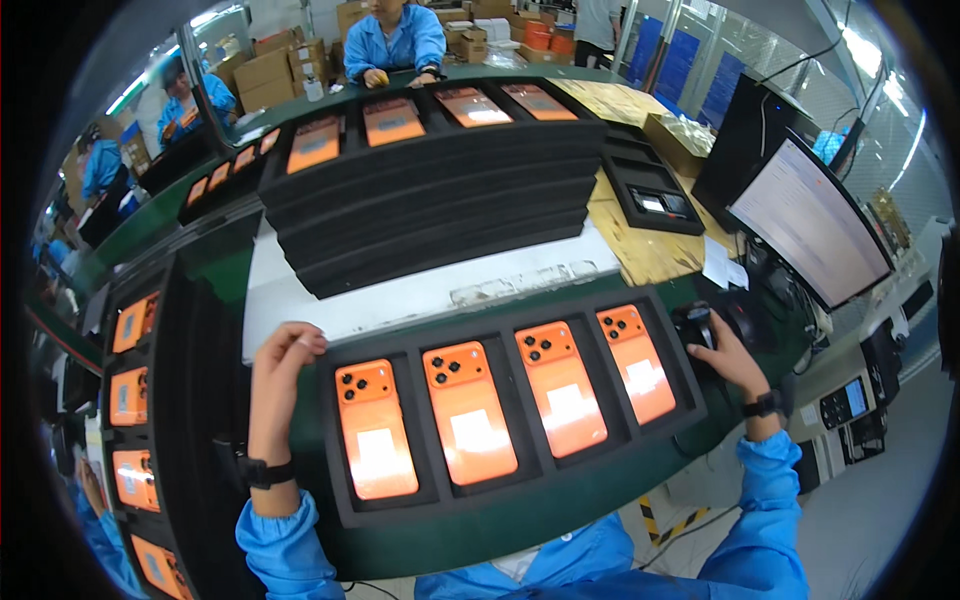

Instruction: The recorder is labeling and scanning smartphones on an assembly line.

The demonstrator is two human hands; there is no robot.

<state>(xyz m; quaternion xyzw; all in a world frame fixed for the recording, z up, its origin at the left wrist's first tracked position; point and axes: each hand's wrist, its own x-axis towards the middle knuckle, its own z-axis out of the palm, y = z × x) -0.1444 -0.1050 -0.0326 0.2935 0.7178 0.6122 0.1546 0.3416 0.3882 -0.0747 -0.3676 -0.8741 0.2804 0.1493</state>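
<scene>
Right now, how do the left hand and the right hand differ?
The left hand appears empty; the right hand holds a small black device. The left hand is by the tray's left end, the right hand by its right end. Both have a black wristband and blue sleeve.

Factory workshop: blue-coated workers (395, 48), phone trays (424, 430), stacked cartons (268, 82)

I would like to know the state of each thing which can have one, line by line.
Front tray: all four slots filled
Front phones: backs up
Tray stack: piled up
Rear phones: lying atop the stack
Monitor: lit
Small blue display: lit
Left hand: fingers bent, nothing visible held
Right hand: holding black handheld device
</scene>
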